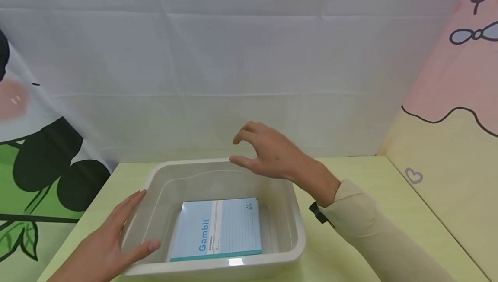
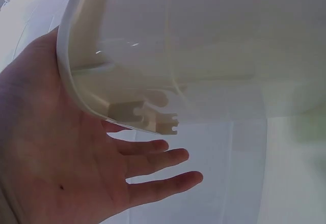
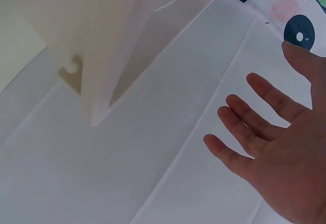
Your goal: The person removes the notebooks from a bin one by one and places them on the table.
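A white plastic basin [image 1: 300, 230] stands on the table with a light blue Gambit notebook [image 1: 238, 225] lying flat on its bottom, cover up. My left hand [image 1: 105, 238] is at the basin's left side, fingers along the left rim and thumb over the near left corner. In the left wrist view, the palm of that hand [image 2: 66, 147] lies against the basin's outer edge and its fingers stretch out straight. Above the far right rim hovers my right hand [image 1: 268, 150], thumb and fingers spread, holding nothing. The right wrist view shows its fingers [image 3: 239, 127] spread below the basin's outer wall [image 3: 102, 35].
The pale yellow-green table [image 1: 362, 200] extends to the right of the basin. Behind it hangs a creased white cloth [image 1: 233, 57]. Cartoon-printed panels flank both sides, with a pink one [image 1: 447, 78] on the right and black and green shapes [image 1: 43, 165] on the left.
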The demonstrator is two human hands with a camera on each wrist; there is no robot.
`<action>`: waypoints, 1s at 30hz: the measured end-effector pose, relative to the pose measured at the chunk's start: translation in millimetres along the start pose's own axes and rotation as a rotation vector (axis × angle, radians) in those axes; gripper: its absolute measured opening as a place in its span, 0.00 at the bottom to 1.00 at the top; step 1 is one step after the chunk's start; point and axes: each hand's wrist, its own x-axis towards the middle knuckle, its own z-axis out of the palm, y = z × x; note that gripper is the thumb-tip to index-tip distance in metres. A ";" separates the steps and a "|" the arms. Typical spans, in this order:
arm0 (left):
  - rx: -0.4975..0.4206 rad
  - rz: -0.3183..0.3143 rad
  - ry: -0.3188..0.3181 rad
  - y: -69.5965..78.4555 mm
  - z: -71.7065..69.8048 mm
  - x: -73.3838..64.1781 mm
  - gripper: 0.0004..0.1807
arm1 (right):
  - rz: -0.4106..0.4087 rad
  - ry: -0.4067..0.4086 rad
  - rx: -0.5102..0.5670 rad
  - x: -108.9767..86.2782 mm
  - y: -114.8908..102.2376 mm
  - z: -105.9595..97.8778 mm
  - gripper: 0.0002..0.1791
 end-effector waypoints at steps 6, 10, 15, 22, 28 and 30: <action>-0.041 0.033 -0.011 -6.2 3.7 -5.0 0.64 | -0.033 -0.020 -0.016 10.6 -12.0 -3.5 0.21; -0.115 0.039 -0.067 -9.1 4.9 -5.6 0.63 | -0.056 -0.038 -0.021 16.6 -19.2 -5.2 0.21; -0.187 0.071 -0.091 -12.6 8.4 -5.7 0.63 | -0.090 -0.057 -0.030 23.7 -27.4 -5.7 0.21; -0.212 0.031 -0.132 -14.0 10.5 -5.1 0.64 | -0.162 -0.074 -0.036 37.1 -40.9 -4.3 0.20; -0.323 -0.047 -0.233 -8.5 4.9 -5.0 0.63 | -0.225 -0.098 -0.057 49.8 -49.3 0.4 0.21; -0.346 -0.066 -0.243 -7.0 3.8 -5.5 0.63 | -0.247 -0.107 -0.060 53.6 -51.1 2.7 0.21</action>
